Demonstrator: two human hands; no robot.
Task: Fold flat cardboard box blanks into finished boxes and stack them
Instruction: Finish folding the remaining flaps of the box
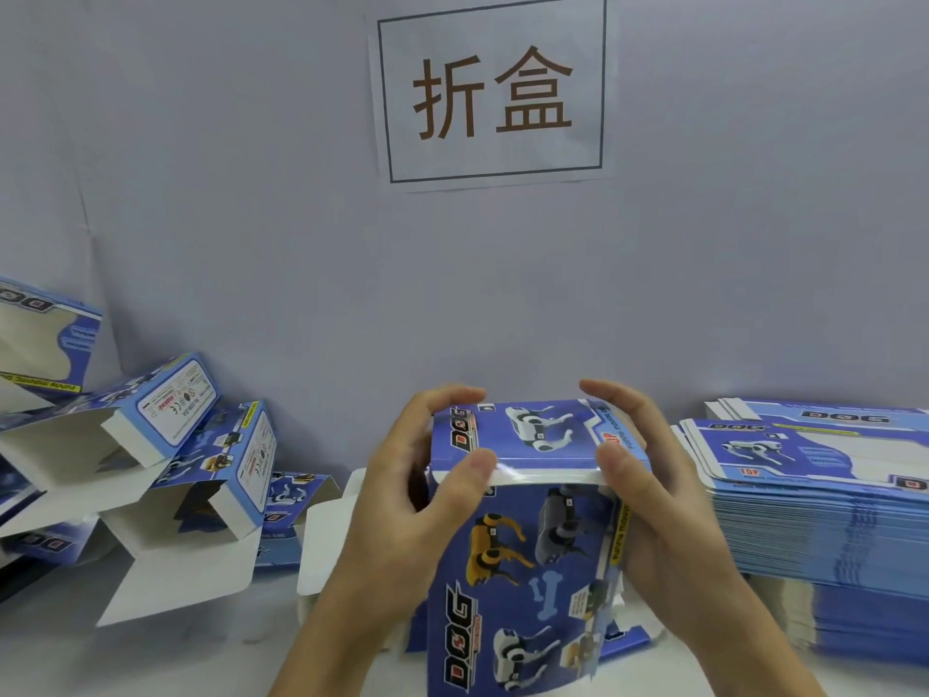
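Note:
A blue cardboard box printed with toy dogs and the word DOG stands upright in front of me at the centre. Its top flap is folded over. My left hand grips the box's upper left side, thumb on the flap's front edge and fingers curled over the back. My right hand grips the upper right side the same way. A thick stack of flat blanks lies at the right. Several folded boxes with open white flaps lie piled at the left.
A grey wall stands close behind the white table, with a paper sign taped to it. More folded boxes lie behind my left hand. Bare table shows at the front left.

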